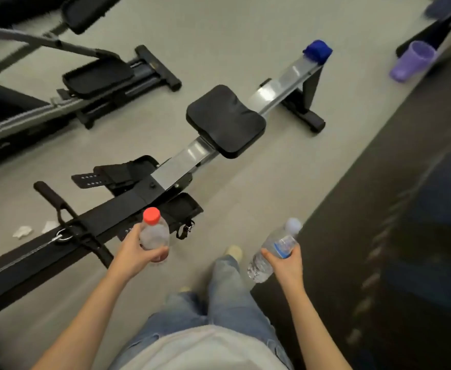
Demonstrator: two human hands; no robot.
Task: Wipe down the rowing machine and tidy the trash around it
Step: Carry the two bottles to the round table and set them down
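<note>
The rowing machine (181,166) runs diagonally across the grey floor, with a black seat (225,120) on its silver rail and a blue cloth (317,50) lying on the rail's far end. My left hand (133,251) grips an empty plastic bottle with a red cap (153,231), held upright just in front of the machine's footrest. My right hand (285,263) holds a clear bottle with a white cap and blue label (275,252), tilted, over the edge of the dark mat. Two crumpled white tissues (23,232) lie on the floor by the machine's handle.
A second exercise machine (96,78) stands to the left. A purple bin (412,61) sits at the far right beside dark equipment. A dark floor mat (392,209) covers the right side. My jeans and shoe (233,252) show below.
</note>
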